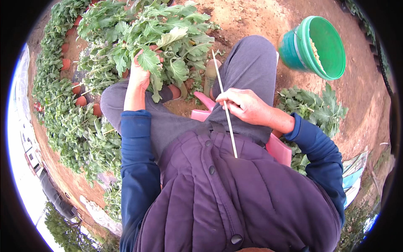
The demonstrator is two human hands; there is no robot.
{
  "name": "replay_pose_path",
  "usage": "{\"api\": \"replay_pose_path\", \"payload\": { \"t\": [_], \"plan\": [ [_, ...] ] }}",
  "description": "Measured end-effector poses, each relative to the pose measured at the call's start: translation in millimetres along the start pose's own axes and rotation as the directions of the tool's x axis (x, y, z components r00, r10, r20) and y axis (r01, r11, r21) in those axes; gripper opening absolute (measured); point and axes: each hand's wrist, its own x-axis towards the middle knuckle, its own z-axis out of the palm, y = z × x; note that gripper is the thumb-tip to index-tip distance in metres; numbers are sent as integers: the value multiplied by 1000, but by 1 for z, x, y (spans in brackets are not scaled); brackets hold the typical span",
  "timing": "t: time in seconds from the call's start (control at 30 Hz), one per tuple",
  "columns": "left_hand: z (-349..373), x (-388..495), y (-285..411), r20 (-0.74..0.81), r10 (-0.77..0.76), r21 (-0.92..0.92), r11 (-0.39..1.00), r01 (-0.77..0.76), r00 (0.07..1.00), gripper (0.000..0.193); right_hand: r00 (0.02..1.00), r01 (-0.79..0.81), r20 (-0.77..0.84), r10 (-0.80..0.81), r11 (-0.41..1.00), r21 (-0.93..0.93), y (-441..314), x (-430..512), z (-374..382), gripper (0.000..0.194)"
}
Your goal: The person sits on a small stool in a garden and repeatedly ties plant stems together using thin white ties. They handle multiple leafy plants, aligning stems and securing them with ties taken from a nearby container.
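My left hand is in among the broad lobed leaves of a potted plant, which looks like a chrysanthemum. Its fingers curl around some of the foliage, and a leaf covers part of them. What they grip inside the leaves is hidden. A thin pale stick is pinched in my right hand, above my right thigh. The stick slants, its upper end near the plant's edge and its lower end over my purple quilted vest.
A green bucket with pale granules lies tipped at the right. Leafy plants grow beside my right arm. Rows of plants in terracotta pots curve along the left. Under me is a pink plastic stool.
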Motion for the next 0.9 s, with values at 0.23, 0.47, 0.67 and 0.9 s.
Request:
{"api": "replay_pose_path", "payload": {
  "t": [0.23,0.47,0.67,0.9],
  "plan": [
    [-2,7,0,-43,-38,-38,999,37,998,38,974,189,-80,-212,955,-227,23,28,9,16],
    [-4,7,1,-53,-68,14,998,69,996,43,918,183,-295,-266,942,-281,42,106,-13,16],
    [-3,4,2,-33,-65,31,997,66,997,42,932,79,-307,-191,936,-343,52,135,-16,15],
    [6,0,4,-36,-82,25,996,83,996,43,976,80,-163,-143,937,-341,71,148,15,18]
  ]
}}
